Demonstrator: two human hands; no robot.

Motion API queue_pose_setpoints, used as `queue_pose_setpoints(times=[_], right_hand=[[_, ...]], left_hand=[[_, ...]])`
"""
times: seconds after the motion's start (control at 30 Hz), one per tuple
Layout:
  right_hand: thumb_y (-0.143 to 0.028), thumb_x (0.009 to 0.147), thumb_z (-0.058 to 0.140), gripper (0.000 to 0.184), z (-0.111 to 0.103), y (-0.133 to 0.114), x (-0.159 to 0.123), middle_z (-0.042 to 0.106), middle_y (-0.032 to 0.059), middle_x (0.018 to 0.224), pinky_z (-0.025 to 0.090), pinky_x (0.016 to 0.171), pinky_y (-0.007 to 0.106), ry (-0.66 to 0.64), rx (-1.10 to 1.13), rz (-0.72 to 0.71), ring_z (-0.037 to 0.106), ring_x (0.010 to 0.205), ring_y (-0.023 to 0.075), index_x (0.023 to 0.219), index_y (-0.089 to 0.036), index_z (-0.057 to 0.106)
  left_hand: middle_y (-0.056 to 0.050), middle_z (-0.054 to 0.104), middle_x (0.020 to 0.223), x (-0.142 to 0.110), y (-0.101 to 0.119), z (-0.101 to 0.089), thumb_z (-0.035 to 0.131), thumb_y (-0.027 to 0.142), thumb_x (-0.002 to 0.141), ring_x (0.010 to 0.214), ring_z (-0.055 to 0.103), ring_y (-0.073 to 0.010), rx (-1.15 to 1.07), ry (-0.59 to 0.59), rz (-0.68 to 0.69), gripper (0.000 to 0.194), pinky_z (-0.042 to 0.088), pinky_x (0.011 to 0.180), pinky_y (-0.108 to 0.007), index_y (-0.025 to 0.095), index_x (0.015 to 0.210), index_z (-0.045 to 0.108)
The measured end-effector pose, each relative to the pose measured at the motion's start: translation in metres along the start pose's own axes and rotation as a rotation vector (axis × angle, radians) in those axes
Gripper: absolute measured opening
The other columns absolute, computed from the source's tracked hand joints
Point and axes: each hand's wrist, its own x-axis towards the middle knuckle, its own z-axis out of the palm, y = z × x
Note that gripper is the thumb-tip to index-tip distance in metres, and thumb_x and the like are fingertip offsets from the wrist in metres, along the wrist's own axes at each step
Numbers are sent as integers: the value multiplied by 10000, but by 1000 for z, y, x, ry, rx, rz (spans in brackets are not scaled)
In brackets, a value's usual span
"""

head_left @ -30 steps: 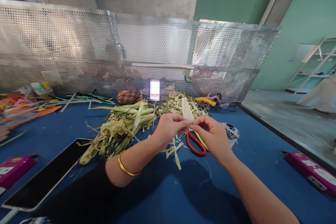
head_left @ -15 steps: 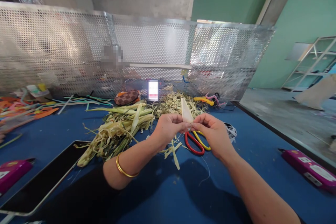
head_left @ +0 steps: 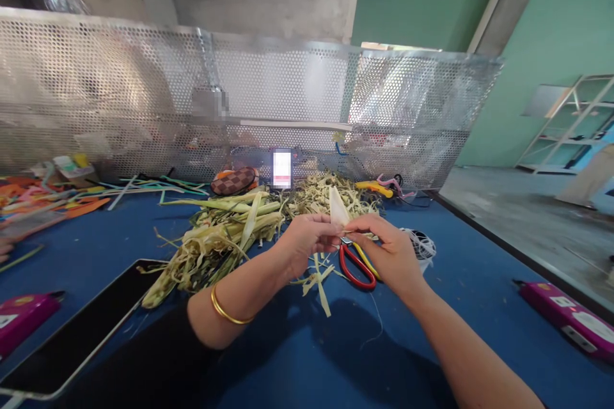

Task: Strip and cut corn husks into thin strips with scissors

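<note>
A pale, tapering piece of corn husk [head_left: 338, 206] stands upright between my hands above the blue table. My left hand [head_left: 307, 239] pinches its lower end from the left. From the right, my right hand [head_left: 384, 246] is closed on the same lower end, its fingertips meeting those of the left. Just below lie scissors [head_left: 357, 268] with one red and one yellow handle; their blades are mostly hidden. Cut husk strips [head_left: 319, 281] are scattered to the left of the scissors. A thin thread [head_left: 380, 319] trails on the table below them.
A heap of corn husks [head_left: 215, 236] lies left, with shredded husk [head_left: 316, 195] behind my hands. A black tablet-like panel [head_left: 81, 326], purple devices [head_left: 566, 316], a white spool-like bundle [head_left: 422, 246] and a yellow tool [head_left: 374, 188] surround the work. A perforated metal screen [head_left: 283, 89] stands behind.
My right hand has shifted slightly left, its fingers now covering more of the husk's base. My left fingers have curled further under it. The view has tilted a little upward.
</note>
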Motion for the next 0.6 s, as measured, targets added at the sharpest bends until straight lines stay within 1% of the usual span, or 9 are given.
queue_pose_setpoints(times=[0.2,0.33,0.43,0.6], right_hand=[[-263,841,558,113,2,2,-1,669,18,809,481,732,340,40,-47,24,614,787,191,786,-252,656],[-293,856,538,132,3,2,-3,664,23,805,472,711,324,42,-85,40,604,769,188,791,-239,640],[-301,864,519,148,4,2,-3,651,24,785,458,693,308,57,-101,98,588,746,183,779,-224,612],[-292,846,527,136,6,4,-3,654,19,742,453,665,304,58,-39,226,589,699,180,760,-212,596]], left_hand=[[-15,610,605,2,-2,-3,645,124,665,547,530,-90,-25,-63,-47,29,444,605,-240,138,644,631],[-18,606,592,1,-2,-2,641,120,673,536,525,-87,-29,-76,-55,51,449,607,-237,136,625,635],[-21,627,611,1,-4,1,667,139,671,538,537,-82,1,-41,6,42,456,609,-234,138,637,643],[-27,657,638,0,-7,6,652,162,707,570,562,-90,131,30,155,63,482,622,-233,142,650,669]])
